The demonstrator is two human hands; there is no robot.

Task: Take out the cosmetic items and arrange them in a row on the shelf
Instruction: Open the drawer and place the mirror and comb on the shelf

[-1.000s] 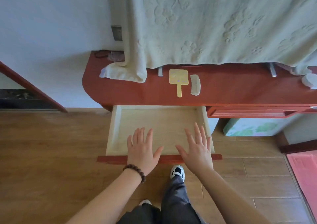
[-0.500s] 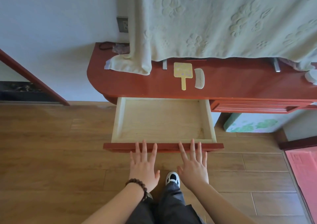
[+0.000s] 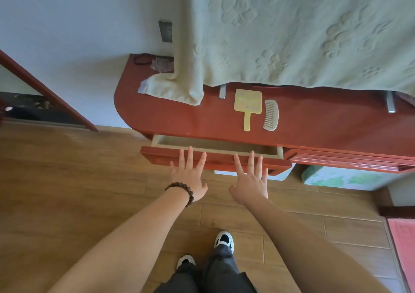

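A yellow hand mirror (image 3: 248, 103) and a pale comb (image 3: 271, 115) lie side by side on the red wooden shelf (image 3: 170, 117). Below the shelf's front edge a light-wood drawer (image 3: 215, 145) stands only a narrow gap open; what shows of its inside is bare. My left hand (image 3: 189, 177), with a bead bracelet at the wrist, and my right hand (image 3: 250, 180) are flat with fingers spread, fingertips against the drawer's red front panel (image 3: 220, 160). Neither hand holds anything.
A pale green embossed cloth (image 3: 292, 34) hangs over the shelf's back and folds onto its left part. A dark cord and small packet (image 3: 157, 62) lie at the shelf's left rear. A second drawer front (image 3: 348, 160) is to the right, a floral box (image 3: 341, 177) beneath it.
Both hands came out from over the open drawer, settled on its front panel and pushed it in. The drawer went from fully open to nearly shut.
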